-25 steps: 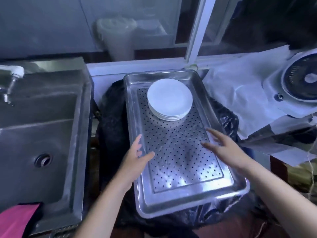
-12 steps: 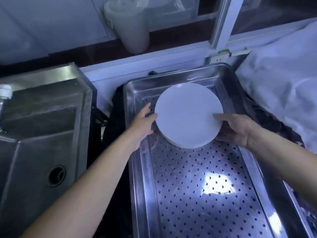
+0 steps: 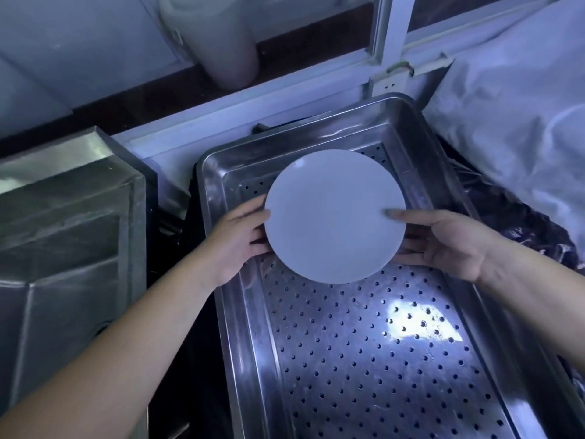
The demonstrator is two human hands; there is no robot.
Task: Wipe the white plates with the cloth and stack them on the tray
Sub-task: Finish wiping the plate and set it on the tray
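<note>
A round white plate (image 3: 332,213) is held over the far half of the perforated steel tray (image 3: 364,359). My left hand (image 3: 235,239) grips its left rim, thumb on top and fingers underneath. My right hand (image 3: 443,242) grips the right rim the same way, thumb lying on the plate's upper face. The plate hides whatever lies beneath it, so I cannot tell whether more plates are stacked under it. No cloth is in view.
A steel sink (image 3: 69,236) stands to the left of the tray. White sheeting (image 3: 512,128) covers the area at right, with black plastic (image 3: 519,229) under the tray's edge. A translucent roll (image 3: 218,42) stands behind on the window ledge.
Both hands reached from the tray's middle to the plates at the far end and closed on the rim. The plate now looks larger and nearer the camera.
</note>
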